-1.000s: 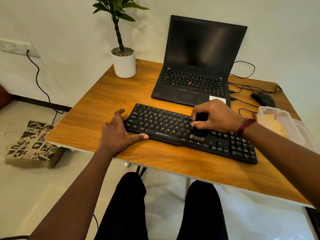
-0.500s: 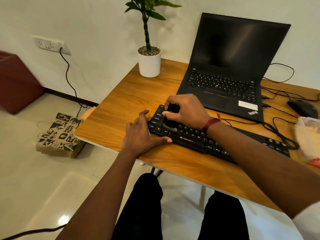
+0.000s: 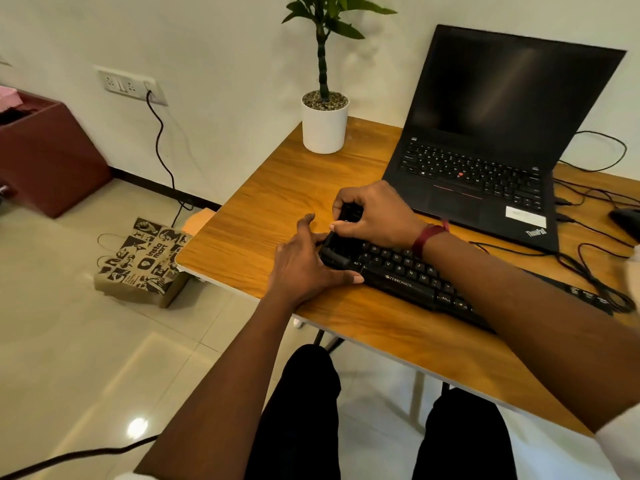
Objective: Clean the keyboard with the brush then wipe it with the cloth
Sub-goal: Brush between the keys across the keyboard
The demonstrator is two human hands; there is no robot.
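Note:
A black keyboard (image 3: pixel 408 278) lies across the wooden desk (image 3: pixel 263 230), in front of the laptop. My right hand (image 3: pixel 375 214) grips a small black brush (image 3: pixel 341 237) and holds its bristles down on the keyboard's far left end. My left hand (image 3: pixel 304 265) rests flat on the desk against that left end, thumb along the front edge and fingers straight. My right forearm hides the middle of the keyboard. No cloth is visible in the current view.
An open black laptop (image 3: pixel 485 161) stands behind the keyboard. A potted plant (image 3: pixel 323 123) sits at the desk's back left corner. Black cables (image 3: pixel 595 271) and a mouse (image 3: pixel 628 220) lie at the right. A paper bag (image 3: pixel 142 261) stands on the floor.
My right hand has swept the brush from the keyboard's middle to its left end. The view has swung left with it. My left hand stays at the left end.

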